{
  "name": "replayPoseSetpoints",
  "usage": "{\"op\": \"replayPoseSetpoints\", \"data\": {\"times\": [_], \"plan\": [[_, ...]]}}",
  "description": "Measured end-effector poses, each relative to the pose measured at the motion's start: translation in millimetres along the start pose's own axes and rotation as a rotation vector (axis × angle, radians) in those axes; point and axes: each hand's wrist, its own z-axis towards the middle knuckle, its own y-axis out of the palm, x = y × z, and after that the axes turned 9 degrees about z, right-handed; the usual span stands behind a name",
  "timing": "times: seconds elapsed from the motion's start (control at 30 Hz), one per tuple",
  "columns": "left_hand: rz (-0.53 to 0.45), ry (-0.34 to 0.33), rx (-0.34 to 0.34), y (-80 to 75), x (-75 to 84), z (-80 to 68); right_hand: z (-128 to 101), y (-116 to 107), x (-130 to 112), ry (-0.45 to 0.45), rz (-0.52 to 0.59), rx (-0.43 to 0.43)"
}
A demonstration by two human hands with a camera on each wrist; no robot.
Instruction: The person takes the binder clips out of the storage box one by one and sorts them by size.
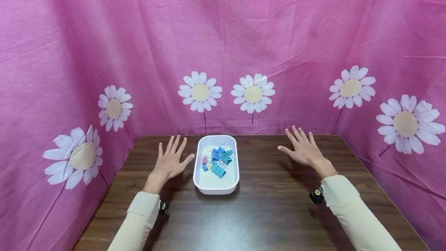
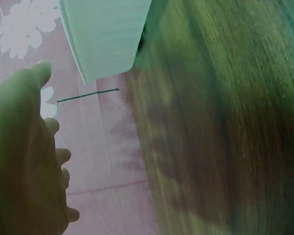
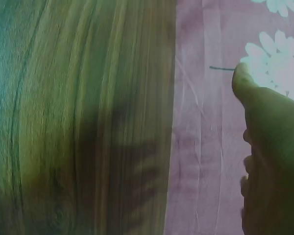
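Hands: left hand (image 1: 170, 162), right hand (image 1: 303, 149) spread flat, empty, flanking white tray (image 1: 216, 184) of binder clips (image 1: 216, 160)

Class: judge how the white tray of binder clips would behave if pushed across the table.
The white tray looks light and shallow, so it would probably slide easily on the smooth wooden table. The loose binder clips would likely shift and rattle. Tipping seems unlikely.

Pink cloth backdrop (image 1: 223, 30) hung on three sides, rear and both flanks, creased and slack, fold lines running diagonally. Printed on it: large white daisies (image 1: 200, 91) with tan centres and thin dark stems, a pair at the back, others on each side panel. Dark brown wood-grain table (image 1: 265, 212) set tight against the cloth, grain running left to right. Even, soft light; faint shadows on the tabletop.
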Motion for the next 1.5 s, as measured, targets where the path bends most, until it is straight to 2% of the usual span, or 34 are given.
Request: {"op": "replayPoseSetpoints", "data": {"times": [0.1, 0.3, 0.47, 0.57, 0.77, 1.0, 1.13, 1.27, 1.5], "plan": [[-0.004, 0.010, -0.006, -4.1, 2.5, -1.3, 0.5, -2.0, -8.9, -0.028, 0.014, 0.020], [-0.007, 0.078, 0.028, -12.5, 12.9, -6.9, 4.6, -4.6, -32.2, -0.075, 0.077, 0.029], [0.010, 0.133, 0.088, -10.7, 25.0, -13.4, 10.5, -5.0, -58.2, -0.173, 0.129, 0.018], [0.020, 0.149, 0.105, -8.2, 33.6, -20.0, 14.0, -4.4, -76.3, -0.243, 0.138, -0.017], [0.042, 0.165, 0.079, -0.6, 47.1, -36.4, 19.4, 1.0, -112.8, -0.359, 0.063, -0.081], [0.030, 0.153, -0.032, 13.2, 57.9, -47.6, 28.0, 12.9, -149.2, -0.522, -0.021, -0.112], [0.027, 0.148, -0.036, 19.7, 61.1, -51.2, 35.1, 24.8, -168.3, -0.590, -0.063, -0.151], [0.013, 0.139, -0.018, 23.5, 64.1, -52.9, 41.9, 37.9, -183.2, -0.613, -0.107, -0.211], [0.018, 0.132, -0.015, 25.6, 67.4, -54.1, 49.5, 57.4, -200.3, -0.664, -0.173, -0.243]]}}
